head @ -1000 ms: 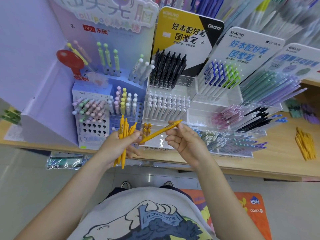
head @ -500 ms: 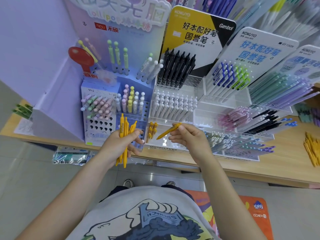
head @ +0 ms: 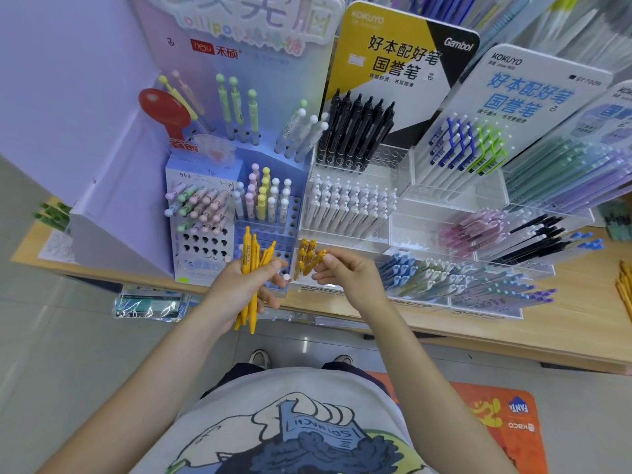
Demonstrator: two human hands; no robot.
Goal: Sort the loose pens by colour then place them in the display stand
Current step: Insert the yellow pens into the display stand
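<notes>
The left hand (head: 239,289) is holding a bundle of yellow pens (head: 252,268) upright in a curled grip, arm reaching forward over the worktop (head: 564,323) edge. The right hand (head: 345,275) is pinching one yellow pen (head: 316,260) between thumb and fingertips, tilting it into the clear display stand (head: 342,241) beside other yellow pens (head: 305,251) standing there.

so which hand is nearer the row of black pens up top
Right. The right hand sits almost straight below the black pens, pinching a yellow pen. The left hand is farther left, gripping a yellow bunch.
</notes>
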